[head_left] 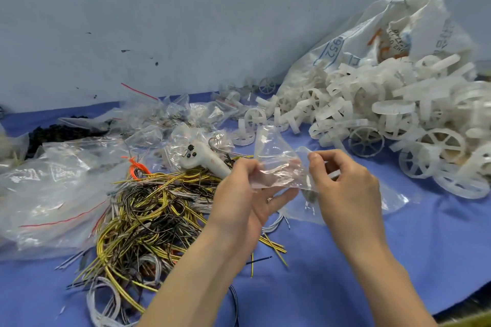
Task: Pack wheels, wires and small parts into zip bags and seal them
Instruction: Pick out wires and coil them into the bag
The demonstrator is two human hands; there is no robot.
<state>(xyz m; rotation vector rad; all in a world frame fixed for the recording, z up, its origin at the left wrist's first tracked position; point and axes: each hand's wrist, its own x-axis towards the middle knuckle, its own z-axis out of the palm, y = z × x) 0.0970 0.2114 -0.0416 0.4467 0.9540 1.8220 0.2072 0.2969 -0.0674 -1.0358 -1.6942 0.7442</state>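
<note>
A small clear zip bag (276, 156) hangs above the blue table (332, 260), held between both hands. My left hand (244, 194) grips its left side, with the fingers curled under the plastic. My right hand (345, 183) pinches the bag's right edge between thumb and fingers. Whether anything is inside the bag cannot be made out. A tangle of yellow, black and white wires (148, 218) lies to the left, below my left hand. White plastic wheels (385, 119) are heaped at the right, spilling from a big white sack (372, 34).
A large clear bag with a red zip line (50, 199) lies at the far left. Several small filled zip bags (170, 117) and a white handheld controller (204, 159) lie behind the wires. Black small parts (58, 133) sit at the back left. A grey-blue wall stands behind.
</note>
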